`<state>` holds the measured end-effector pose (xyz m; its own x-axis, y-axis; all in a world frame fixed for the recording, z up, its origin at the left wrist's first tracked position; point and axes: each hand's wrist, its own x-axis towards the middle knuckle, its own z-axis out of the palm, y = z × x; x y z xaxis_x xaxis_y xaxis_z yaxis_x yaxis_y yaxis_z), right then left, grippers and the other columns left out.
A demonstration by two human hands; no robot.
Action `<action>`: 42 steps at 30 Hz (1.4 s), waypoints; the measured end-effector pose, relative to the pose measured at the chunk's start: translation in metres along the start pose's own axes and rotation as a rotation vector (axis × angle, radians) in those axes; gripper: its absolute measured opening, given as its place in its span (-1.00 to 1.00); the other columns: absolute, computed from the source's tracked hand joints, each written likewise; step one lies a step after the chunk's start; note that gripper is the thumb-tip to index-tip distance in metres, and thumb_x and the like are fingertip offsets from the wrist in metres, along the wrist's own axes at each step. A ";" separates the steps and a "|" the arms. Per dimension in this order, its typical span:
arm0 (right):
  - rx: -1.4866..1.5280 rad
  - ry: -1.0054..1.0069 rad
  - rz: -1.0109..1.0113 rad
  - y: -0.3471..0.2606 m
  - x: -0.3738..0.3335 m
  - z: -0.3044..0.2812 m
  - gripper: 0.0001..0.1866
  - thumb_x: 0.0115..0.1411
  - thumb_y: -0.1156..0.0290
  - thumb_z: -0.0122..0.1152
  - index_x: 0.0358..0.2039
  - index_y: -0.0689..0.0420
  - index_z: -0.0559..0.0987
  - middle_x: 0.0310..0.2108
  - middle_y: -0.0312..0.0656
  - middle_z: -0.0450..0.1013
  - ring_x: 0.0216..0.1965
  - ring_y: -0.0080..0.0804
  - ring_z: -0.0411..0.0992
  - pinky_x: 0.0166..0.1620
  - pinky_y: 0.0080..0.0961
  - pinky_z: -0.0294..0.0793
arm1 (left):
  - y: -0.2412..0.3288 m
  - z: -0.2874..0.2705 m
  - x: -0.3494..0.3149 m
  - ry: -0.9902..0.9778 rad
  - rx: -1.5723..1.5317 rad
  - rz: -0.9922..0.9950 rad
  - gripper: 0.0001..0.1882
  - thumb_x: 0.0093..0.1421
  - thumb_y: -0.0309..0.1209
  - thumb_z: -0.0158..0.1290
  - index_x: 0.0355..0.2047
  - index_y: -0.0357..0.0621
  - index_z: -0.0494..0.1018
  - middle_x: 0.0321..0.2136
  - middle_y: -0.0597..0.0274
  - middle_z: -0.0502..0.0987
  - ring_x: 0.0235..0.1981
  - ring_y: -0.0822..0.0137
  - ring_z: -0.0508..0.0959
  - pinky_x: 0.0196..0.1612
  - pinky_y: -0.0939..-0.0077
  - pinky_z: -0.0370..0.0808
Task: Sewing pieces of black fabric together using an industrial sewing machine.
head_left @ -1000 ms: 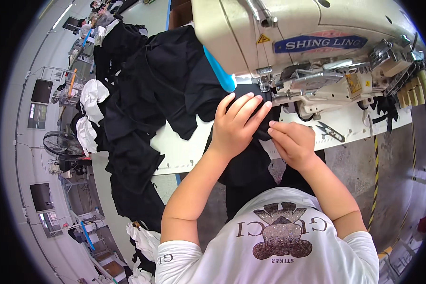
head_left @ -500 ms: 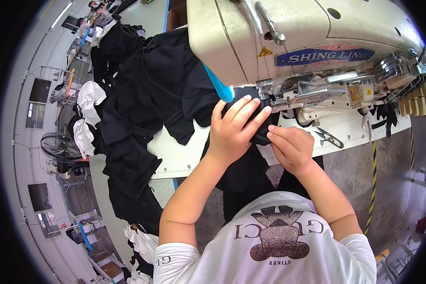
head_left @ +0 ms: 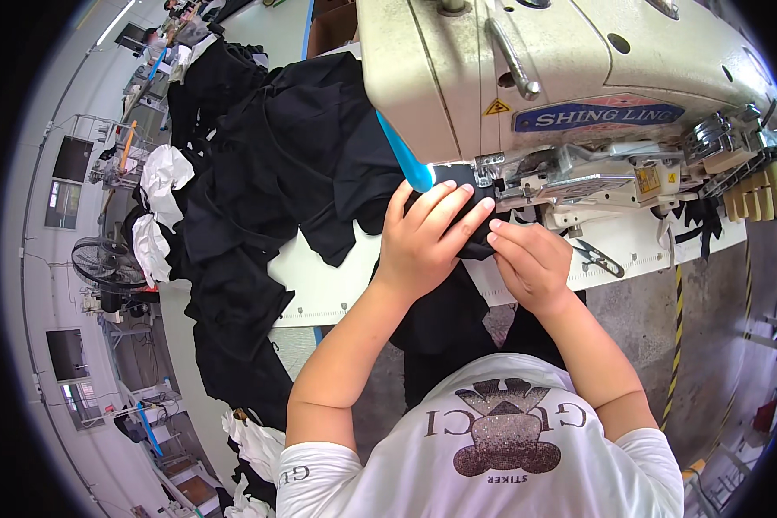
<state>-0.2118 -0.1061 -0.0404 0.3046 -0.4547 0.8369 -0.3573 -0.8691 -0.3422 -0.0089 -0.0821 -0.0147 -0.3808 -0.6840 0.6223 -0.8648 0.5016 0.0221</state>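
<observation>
Workshop interior. Grey concrete floor at right, with a yellow-and-black striped line running near to far. White counter crosses the middle. At far left, pale wall with dark windows; a standing fan just beside it. Ceiling strip light far upper left.

Sewing machine head overhangs both hands, closing off room above and behind them. Left hand and right hand sit pressed together on black fabric piece at the needle area, no gap between. Heaped black garments block the left of the worktop. Bare strip along front edge; scissors lie right.
</observation>
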 end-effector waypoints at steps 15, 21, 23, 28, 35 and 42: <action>-0.044 0.037 0.005 0.007 0.012 0.008 -0.65 -0.11 0.65 0.41 -0.22 0.19 0.68 -0.17 -0.17 0.63 -0.48 -0.32 0.54 -0.46 -0.46 0.50 | -0.001 0.000 0.002 0.034 0.036 0.002 -0.44 -0.05 -0.47 0.24 0.04 0.16 0.66 0.05 0.45 0.61 0.11 0.33 0.55 0.29 0.00 0.27; -0.056 0.048 0.009 0.009 0.015 0.009 -0.66 -0.10 0.64 0.41 -0.23 0.17 0.68 -0.17 -0.20 0.63 -0.48 -0.34 0.53 -0.46 -0.46 0.50 | 0.015 -0.006 0.000 0.092 0.051 -0.133 -0.67 0.14 -0.47 0.20 -0.07 0.10 0.67 -0.10 0.40 0.56 0.00 0.31 0.55 0.27 0.02 0.37; -0.058 0.045 0.004 0.011 0.015 0.010 -0.68 -0.09 0.64 0.41 -0.24 0.16 0.67 -0.17 -0.21 0.63 -0.48 -0.35 0.53 -0.46 -0.46 0.50 | 0.028 -0.007 -0.010 0.089 -0.009 -0.256 -0.56 0.06 -0.55 0.23 -0.01 0.08 0.63 -0.09 0.28 0.49 -0.05 0.19 0.52 0.17 0.05 0.42; -0.041 -0.031 -0.012 0.010 0.020 0.007 -0.70 -0.05 0.59 0.40 -0.24 0.13 0.64 -0.15 -0.27 0.58 -0.44 -0.36 0.53 -0.41 -0.48 0.51 | 0.057 -0.021 -0.045 0.092 -0.061 -0.591 -0.46 -0.03 -0.80 0.15 -0.01 -0.14 0.58 -0.08 0.05 0.42 -0.08 0.06 0.47 0.03 0.26 0.44; -0.029 -0.206 -0.033 -0.008 0.036 0.002 -0.64 -0.07 0.34 0.46 -0.22 0.04 0.58 -0.14 -0.30 0.48 -0.18 -0.25 0.45 -0.10 -0.29 0.51 | 0.067 -0.063 -0.048 0.293 -0.135 -0.559 -0.56 -0.01 -0.83 0.03 -0.14 -0.25 0.64 -0.18 0.04 0.51 -0.24 0.15 0.57 -0.14 0.41 0.55; 0.251 -0.246 -0.014 -0.024 0.058 0.003 -0.71 -0.05 0.49 0.40 -0.27 0.08 0.57 -0.28 -0.25 0.49 -0.13 -0.15 0.47 0.01 -0.17 0.43 | 0.066 -0.084 -0.018 0.275 -0.330 -0.618 -0.71 0.19 -0.63 0.23 -0.06 -0.32 0.62 -0.32 0.05 0.60 -0.30 0.19 0.60 -0.17 0.41 0.58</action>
<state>-0.1826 -0.1120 0.0156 0.5226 -0.4488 0.7249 -0.1324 -0.8826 -0.4510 -0.0314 0.0074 0.0410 0.2751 -0.7573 0.5922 -0.7354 0.2310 0.6371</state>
